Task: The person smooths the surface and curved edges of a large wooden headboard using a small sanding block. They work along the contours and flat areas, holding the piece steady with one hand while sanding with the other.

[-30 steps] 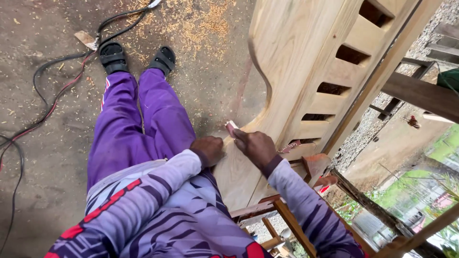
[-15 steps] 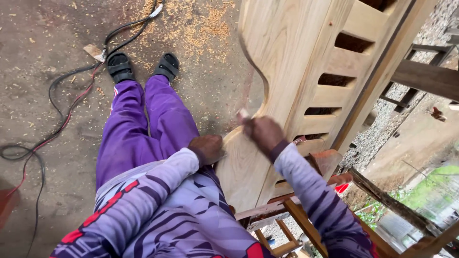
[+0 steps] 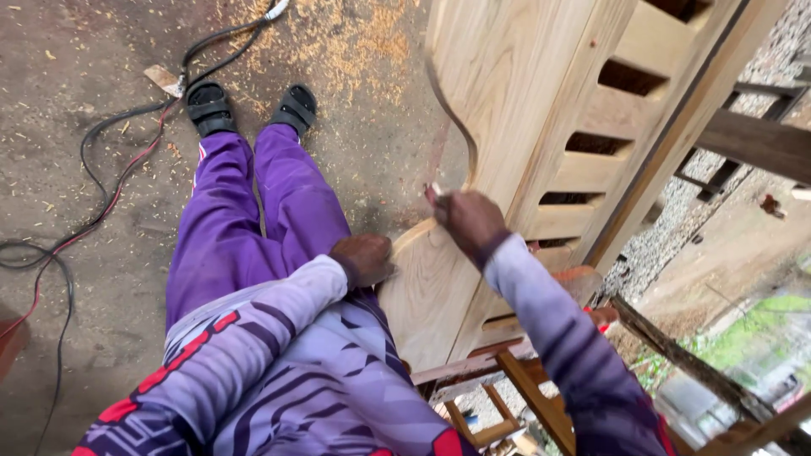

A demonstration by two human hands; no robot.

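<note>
A large pale wooden panel (image 3: 515, 93) with a curved cut edge and several slatted openings leans across a wooden stand. My right hand (image 3: 470, 219) is closed on a small piece of sandpaper (image 3: 433, 193) pressed against the curved edge of the panel. My left hand (image 3: 363, 257) rests on the panel's lower edge, fingers curled over it, steadying it. My purple trousers and black sandals (image 3: 211, 105) stretch out toward the top left.
Black and red cables (image 3: 101, 177) snake over the dirt floor at left, with sawdust (image 3: 338, 38) scattered at the top. A reddish wooden stand (image 3: 515, 380) sits under the panel. Dark timber beams (image 3: 752, 143) and gravel lie at right.
My right hand has slid up along the curved edge with the sandpaper, away from my left hand. The left hand has stayed on the panel's lower edge.
</note>
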